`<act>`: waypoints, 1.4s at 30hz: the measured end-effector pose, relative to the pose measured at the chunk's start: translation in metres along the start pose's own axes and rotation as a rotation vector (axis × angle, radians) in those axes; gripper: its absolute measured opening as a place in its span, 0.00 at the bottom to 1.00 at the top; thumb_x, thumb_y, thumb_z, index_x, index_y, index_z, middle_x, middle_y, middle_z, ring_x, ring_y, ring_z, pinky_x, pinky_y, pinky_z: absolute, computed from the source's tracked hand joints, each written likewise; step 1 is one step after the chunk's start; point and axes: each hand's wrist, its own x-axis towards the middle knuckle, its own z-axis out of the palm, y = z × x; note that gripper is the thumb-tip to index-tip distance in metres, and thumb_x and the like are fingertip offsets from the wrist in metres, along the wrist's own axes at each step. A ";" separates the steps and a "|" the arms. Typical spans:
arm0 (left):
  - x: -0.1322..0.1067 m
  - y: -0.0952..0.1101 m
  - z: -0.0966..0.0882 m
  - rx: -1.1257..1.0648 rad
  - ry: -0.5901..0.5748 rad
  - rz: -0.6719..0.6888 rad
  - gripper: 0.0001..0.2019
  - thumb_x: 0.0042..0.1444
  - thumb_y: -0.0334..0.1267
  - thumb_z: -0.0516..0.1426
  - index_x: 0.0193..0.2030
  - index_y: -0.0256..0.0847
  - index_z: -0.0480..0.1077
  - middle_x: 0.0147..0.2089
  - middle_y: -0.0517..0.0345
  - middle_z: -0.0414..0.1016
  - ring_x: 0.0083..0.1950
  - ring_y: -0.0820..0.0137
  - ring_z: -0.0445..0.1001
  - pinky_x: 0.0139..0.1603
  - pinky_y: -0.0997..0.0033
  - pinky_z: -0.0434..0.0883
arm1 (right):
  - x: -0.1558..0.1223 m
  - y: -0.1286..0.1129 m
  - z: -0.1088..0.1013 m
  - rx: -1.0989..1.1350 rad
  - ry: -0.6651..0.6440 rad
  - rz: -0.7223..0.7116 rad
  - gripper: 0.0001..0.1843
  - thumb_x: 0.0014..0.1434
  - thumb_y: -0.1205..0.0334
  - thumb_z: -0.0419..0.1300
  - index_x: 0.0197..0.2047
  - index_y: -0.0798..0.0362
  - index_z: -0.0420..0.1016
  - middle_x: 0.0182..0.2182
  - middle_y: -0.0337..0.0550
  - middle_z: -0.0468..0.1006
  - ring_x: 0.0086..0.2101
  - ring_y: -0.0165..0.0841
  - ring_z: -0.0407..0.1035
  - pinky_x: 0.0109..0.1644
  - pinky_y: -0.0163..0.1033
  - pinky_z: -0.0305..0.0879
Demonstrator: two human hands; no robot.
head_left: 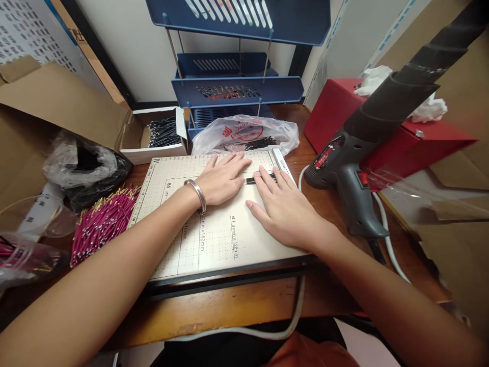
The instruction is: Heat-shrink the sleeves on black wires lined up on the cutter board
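My left hand (221,181) lies flat on a cream paper-cutter board (214,229) printed with a grid and size marks, its fingers stretched toward the far edge. Beside it, my right hand (280,209) rests palm down with the fingers extended over a small row of short black wires (250,181). Part of that row shows between the two hands; the rest is under my right fingers. A silver bracelet (196,193) circles my left wrist. Both hands are open and grip nothing.
Left of the board lie magenta wires (101,224) with metal ends; behind them is a box of black wires (164,132). A plastic bag (248,133) sits below a blue rack (237,90). To the right stand a heat gun (353,168), its white cable and a red box (332,109).
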 end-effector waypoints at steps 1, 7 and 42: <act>0.000 0.000 0.000 0.002 -0.005 -0.007 0.33 0.74 0.41 0.43 0.84 0.40 0.54 0.89 0.46 0.41 0.90 0.55 0.36 0.86 0.32 0.34 | 0.000 0.000 -0.001 -0.002 -0.003 0.004 0.46 0.78 0.39 0.42 0.85 0.66 0.48 0.84 0.60 0.43 0.83 0.60 0.38 0.86 0.65 0.41; -0.001 0.001 0.001 -0.005 0.013 -0.010 0.33 0.73 0.41 0.43 0.83 0.40 0.55 0.89 0.47 0.43 0.90 0.55 0.38 0.86 0.31 0.35 | 0.001 0.002 0.000 0.019 0.023 -0.016 0.46 0.78 0.39 0.43 0.84 0.65 0.51 0.84 0.59 0.42 0.82 0.59 0.40 0.86 0.64 0.41; -0.003 0.022 0.025 0.238 -0.004 0.403 0.39 0.82 0.59 0.38 0.86 0.31 0.51 0.87 0.43 0.46 0.89 0.57 0.45 0.89 0.48 0.37 | 0.086 0.097 0.033 1.431 0.797 0.052 0.27 0.65 0.38 0.68 0.58 0.48 0.86 0.58 0.53 0.88 0.61 0.48 0.82 0.75 0.61 0.70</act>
